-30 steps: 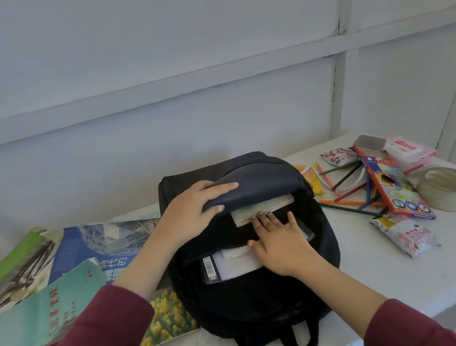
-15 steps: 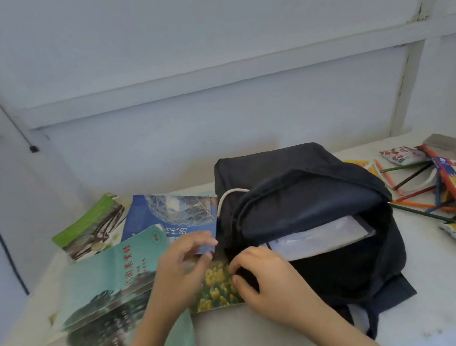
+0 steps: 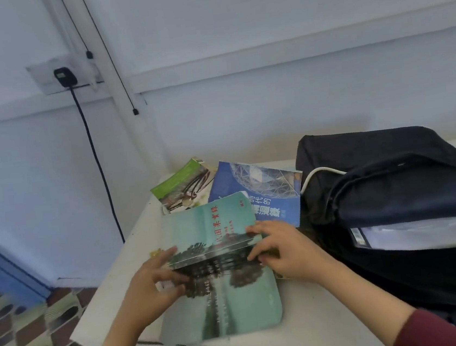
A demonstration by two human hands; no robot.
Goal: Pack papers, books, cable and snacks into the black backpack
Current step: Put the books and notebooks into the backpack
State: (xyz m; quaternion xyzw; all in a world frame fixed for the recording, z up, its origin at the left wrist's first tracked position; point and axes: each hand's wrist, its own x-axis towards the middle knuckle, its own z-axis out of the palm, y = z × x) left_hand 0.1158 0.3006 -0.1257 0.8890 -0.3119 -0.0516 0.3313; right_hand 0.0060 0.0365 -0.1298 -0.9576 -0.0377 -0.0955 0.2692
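A teal paperback book (image 3: 220,287) lies on the white table (image 3: 309,320), its cover bent and lifted across the middle. My left hand (image 3: 155,289) pinches the book's left edge. My right hand (image 3: 284,251) curls its fingers over the right edge of the raised cover. The black backpack (image 3: 396,210) lies open on the right, with white papers (image 3: 421,234) showing in its mouth and a white cable (image 3: 318,174) at its top. A blue book (image 3: 260,192) and a green book (image 3: 183,186) lie behind the teal one.
The table's left and front edges are close to the teal book, with patterned floor (image 3: 26,338) below. A black cord (image 3: 98,170) hangs from a wall socket (image 3: 63,75). A yellow-patterned book is mostly hidden under my right hand.
My view swung left, putting the pencils and snacks out of frame. Both hands left the backpack's opening and moved left onto the teal book, whose cover is now lifted.
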